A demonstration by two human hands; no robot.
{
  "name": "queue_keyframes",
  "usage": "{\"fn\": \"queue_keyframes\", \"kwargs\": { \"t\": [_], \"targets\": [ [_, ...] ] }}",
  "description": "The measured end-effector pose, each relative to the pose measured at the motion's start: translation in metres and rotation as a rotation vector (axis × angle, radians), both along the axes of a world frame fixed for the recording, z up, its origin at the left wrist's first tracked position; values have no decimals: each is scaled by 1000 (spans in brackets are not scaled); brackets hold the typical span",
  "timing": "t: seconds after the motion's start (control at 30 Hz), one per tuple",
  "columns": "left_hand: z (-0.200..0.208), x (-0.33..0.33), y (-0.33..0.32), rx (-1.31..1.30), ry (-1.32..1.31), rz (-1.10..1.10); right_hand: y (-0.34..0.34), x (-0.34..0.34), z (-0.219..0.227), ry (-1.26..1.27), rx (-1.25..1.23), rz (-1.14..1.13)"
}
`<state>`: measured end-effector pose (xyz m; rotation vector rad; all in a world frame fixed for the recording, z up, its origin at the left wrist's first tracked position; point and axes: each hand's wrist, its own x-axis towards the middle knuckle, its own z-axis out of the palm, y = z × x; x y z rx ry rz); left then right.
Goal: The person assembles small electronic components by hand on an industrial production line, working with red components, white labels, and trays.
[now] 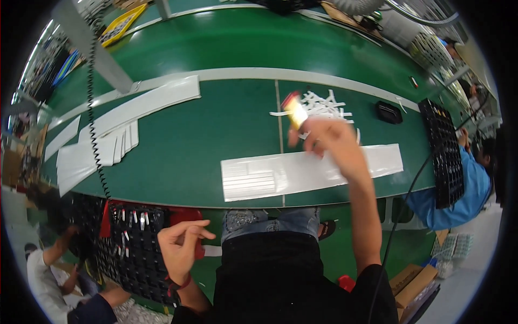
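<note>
Motion blur softens the right hand (332,137) in the head view, its fingers bent around one end of a small gold-and-red piece (295,110). The piece is above the table (232,119), to the left of the knuckles and beside a loose heap of white strips (325,103). Gripping only the near end seems to leave the gold side and red tip uncovered; the exact finger contact is too blurred to tell. The left hand (181,245) hangs short of the table's near edge, fingers loosely bent and apparently holding nothing, which probably keeps it from crowding the work surface.

A long, glossy white sheet (307,173) lies flat along that near edge, under the right forearm, presumably for easy reach; narrow strips are lined up on its left part, likely so that single ones can be picked off. The heap lies just beyond the sheet, perhaps to keep it off the strips. More white sheets (140,105) rest overlapping at the left, likely set aside yet within reach. A small black tray (389,112) sits right of the heap, and a black slotted rack (442,154) stands by the table's right end. Below the left side, a black crate (143,227) carries small pieces, conveniently near the left hand.
</note>
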<state>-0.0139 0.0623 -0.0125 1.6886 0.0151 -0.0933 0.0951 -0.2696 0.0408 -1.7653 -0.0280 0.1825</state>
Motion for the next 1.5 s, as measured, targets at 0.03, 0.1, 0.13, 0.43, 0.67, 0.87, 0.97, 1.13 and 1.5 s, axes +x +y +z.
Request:
{"fn": "queue_keyframes", "kwargs": {
  "t": [0.03, 0.1, 0.13, 0.43, 0.67, 0.87, 0.97, 1.13, 1.5],
  "targets": [
    [-1, -3, 15, 69, 8, 38, -7, 13, -5, -99, 71, -96],
    [-11, -13, 45, 115, 54, 187, -3, 18, -8, -217, -52, -229],
    [-19, -22, 62, 180, 66, 297, 4, 13, -12, -240, -181, -185],
    [-168, -84, 217, 832, 141, 797, 75, -54, -42, -451, -704, 130],
    [-178, -91, 238, 885, 216, 899, 81, -51, -38, -499, -723, 187],
    [-186, -33, 219, 992, 35, 639, 84, -50, -35, -443, -716, 175],
    [-189, -12, 222, 1162, 95, 568, 83, -50, -35, -433, -717, 174],
    [-202, -1, 234, 1373, 163, 413, 82, -48, -35, -449, -716, 176],
    [-149, -22, 261, 448, 234, 460, 86, -39, -19, -363, -718, 266]
  ]
}}
